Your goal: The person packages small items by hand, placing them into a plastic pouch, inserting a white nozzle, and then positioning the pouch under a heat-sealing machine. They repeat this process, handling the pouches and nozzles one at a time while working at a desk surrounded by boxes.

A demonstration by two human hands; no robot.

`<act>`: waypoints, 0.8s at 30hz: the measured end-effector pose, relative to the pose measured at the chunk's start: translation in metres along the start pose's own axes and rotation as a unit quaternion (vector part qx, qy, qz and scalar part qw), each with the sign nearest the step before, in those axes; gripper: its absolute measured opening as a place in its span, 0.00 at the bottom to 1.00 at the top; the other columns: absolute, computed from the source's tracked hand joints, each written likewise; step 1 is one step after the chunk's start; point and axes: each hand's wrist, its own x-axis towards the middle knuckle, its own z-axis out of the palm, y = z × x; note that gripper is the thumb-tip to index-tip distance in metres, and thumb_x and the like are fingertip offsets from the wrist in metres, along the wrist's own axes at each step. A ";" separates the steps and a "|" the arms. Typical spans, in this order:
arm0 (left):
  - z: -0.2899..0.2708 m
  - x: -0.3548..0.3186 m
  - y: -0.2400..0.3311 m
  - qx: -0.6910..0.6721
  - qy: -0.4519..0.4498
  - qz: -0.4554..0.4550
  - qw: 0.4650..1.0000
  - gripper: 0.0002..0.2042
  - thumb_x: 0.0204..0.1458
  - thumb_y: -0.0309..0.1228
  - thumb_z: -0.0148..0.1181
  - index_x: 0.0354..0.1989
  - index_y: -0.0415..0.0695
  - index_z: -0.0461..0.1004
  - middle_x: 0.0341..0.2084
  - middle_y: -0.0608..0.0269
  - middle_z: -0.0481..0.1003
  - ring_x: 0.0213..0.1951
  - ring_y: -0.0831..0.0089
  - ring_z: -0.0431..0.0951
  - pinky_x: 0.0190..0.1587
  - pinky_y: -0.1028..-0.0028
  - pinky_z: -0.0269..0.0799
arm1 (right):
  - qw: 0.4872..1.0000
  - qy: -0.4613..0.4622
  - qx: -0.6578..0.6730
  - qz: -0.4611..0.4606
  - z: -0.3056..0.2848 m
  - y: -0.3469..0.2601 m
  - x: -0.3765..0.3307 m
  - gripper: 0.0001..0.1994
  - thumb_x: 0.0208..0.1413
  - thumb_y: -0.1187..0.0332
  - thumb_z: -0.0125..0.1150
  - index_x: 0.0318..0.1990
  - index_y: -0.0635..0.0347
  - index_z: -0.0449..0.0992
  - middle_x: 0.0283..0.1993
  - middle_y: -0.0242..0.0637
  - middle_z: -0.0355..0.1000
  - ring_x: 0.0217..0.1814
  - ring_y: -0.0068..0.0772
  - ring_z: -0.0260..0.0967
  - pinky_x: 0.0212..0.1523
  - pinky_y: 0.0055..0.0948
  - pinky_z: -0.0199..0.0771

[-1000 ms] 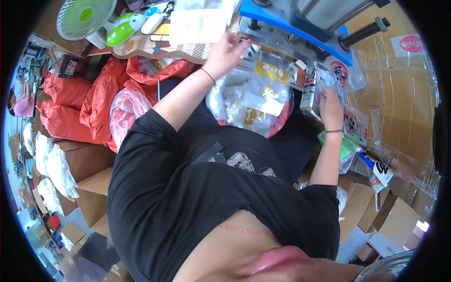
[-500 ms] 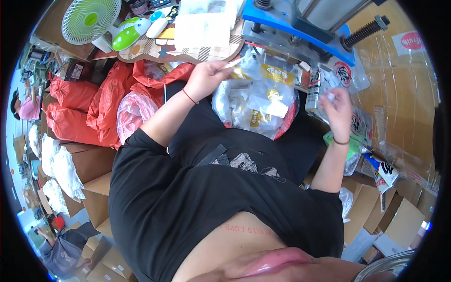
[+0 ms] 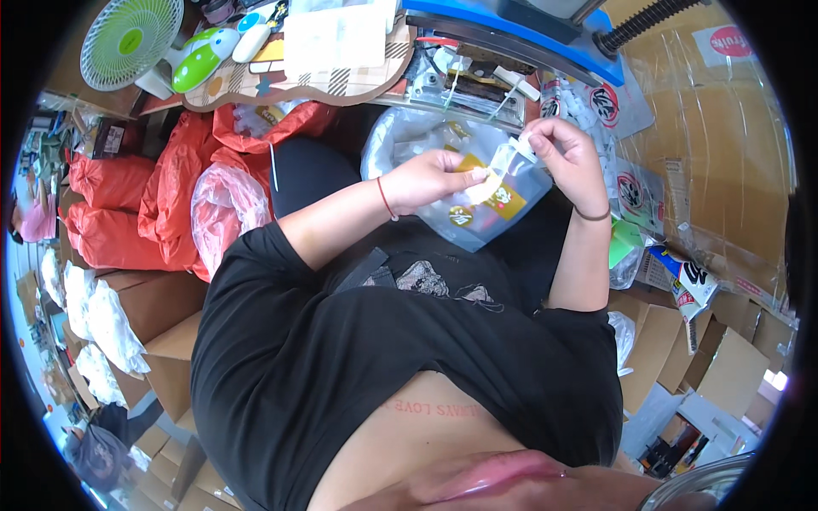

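Over my lap I hold a clear spout pouch (image 3: 490,217) with gold printed patches, its spout end tilted up to the right. My left hand (image 3: 430,180) is closed on the pouch's edge, thumb and fingers pinching it. With thumb and bent fingers, my right hand (image 3: 569,162) grips the small white cap (image 3: 526,145) at the spout. Behind the pouch is a container lined with a clear plastic bag (image 3: 383,140) that holds more pouches; the held pouch partly hides it.
A blue-framed press (image 3: 503,34) stands ahead, with a metal work area (image 3: 477,85) below it. To the left are a green-and-white fan (image 3: 132,41), a patterned mat (image 3: 230,85) and red plastic bags (image 3: 115,192). Cardboard (image 3: 724,145) walls the right side; another person (image 3: 98,456) is far lower left.
My two hands have come together from apart, my left moving right and downward, my right inward and up. A pouch is now held up between them. The view has shifted slightly.
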 end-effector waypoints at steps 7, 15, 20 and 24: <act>0.008 0.012 -0.005 -0.016 -0.033 -0.011 0.999 0.13 0.61 0.37 0.59 0.44 0.39 0.79 0.36 0.67 0.80 0.38 0.83 0.78 0.43 0.80 0.73 | 0.983 0.153 0.078 0.063 0.001 -0.002 -0.016 0.09 0.60 0.67 0.64 0.36 0.65 0.77 0.35 0.28 0.75 0.35 0.15 0.66 0.38 0.19 0.67; 0.019 0.018 -0.001 -0.014 -0.020 -0.020 0.999 0.14 0.59 0.35 0.62 0.48 0.39 0.77 0.39 0.65 0.80 0.40 0.83 0.78 0.44 0.81 0.73 | 0.999 0.018 -0.033 0.019 -0.016 0.004 -0.015 0.11 0.58 0.67 0.65 0.43 0.64 0.76 0.35 0.29 0.76 0.37 0.16 0.67 0.39 0.21 0.69; 0.018 0.017 0.000 -0.067 -0.057 -0.038 0.995 0.12 0.57 0.31 0.63 0.46 0.38 0.77 0.39 0.62 0.80 0.39 0.79 0.80 0.43 0.79 0.75 | 0.998 0.013 -0.066 0.020 -0.027 -0.005 -0.014 0.16 0.58 0.67 0.63 0.52 0.61 0.72 0.40 0.36 0.76 0.39 0.28 0.73 0.41 0.30 0.72; -0.013 0.026 -0.006 -0.064 -0.023 0.010 0.998 0.11 0.56 0.28 0.62 0.46 0.38 0.77 0.40 0.59 0.80 0.40 0.75 0.82 0.45 0.76 0.77 | 0.813 0.141 -0.563 0.036 -0.048 0.034 -0.010 0.20 0.58 0.69 0.60 0.58 0.59 0.67 0.49 0.45 0.73 0.48 0.47 0.72 0.50 0.38 0.71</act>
